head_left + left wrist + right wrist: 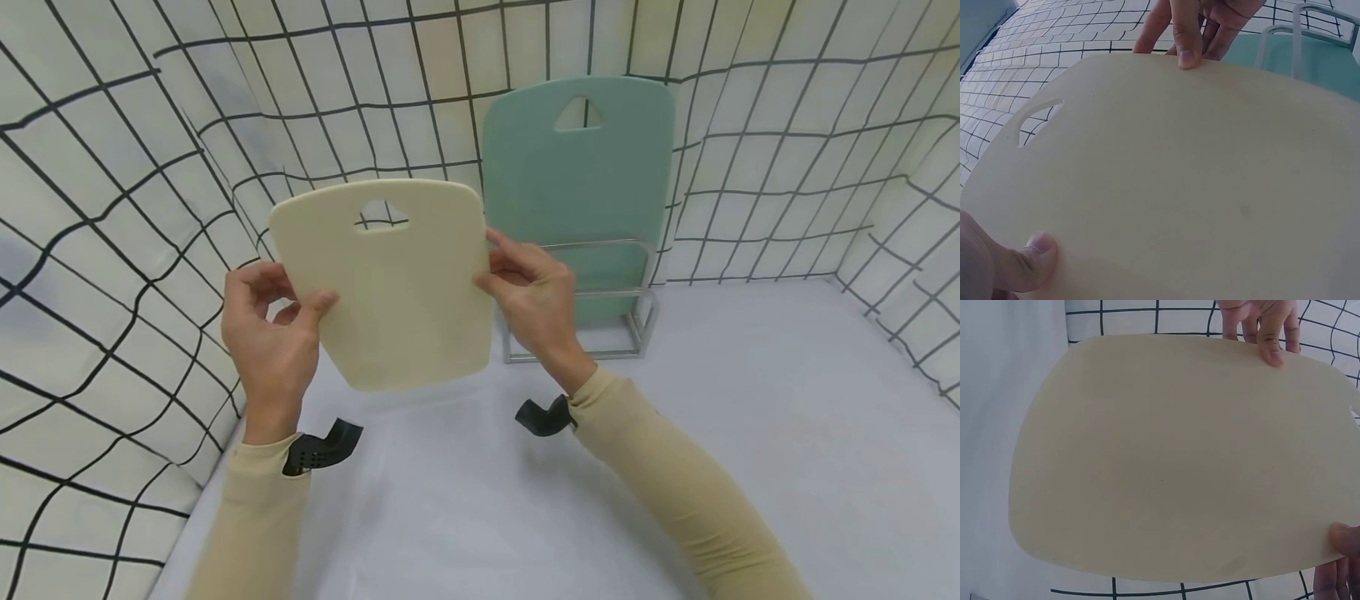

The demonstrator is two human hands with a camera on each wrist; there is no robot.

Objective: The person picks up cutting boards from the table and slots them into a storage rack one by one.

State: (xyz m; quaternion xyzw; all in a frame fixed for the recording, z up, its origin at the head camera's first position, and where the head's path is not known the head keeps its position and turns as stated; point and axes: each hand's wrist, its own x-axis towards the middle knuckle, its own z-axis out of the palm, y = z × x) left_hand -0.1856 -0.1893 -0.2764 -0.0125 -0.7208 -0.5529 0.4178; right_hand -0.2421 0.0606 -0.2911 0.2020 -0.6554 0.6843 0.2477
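Observation:
A cream cutting board (405, 292) with a handle slot near its top edge is held up off the table between both hands. My left hand (272, 337) pinches its left edge, thumb on the near face and fingers behind. On the opposite edge, my right hand (536, 296) pinches the board with thumb in front. Both wrist views show the cream board (1179, 175) filling most of the picture, a thumb at each side. Behind the right hand, a green cutting board (577, 183) stands upright in a metal wire rack (637, 329).
The white tabletop (750, 400) lies beneath the hands. A white backdrop with a black grid (420, 75) rises behind and along the left and right sides. Black wrist-worn pieces (326, 446) sit at both cuffs.

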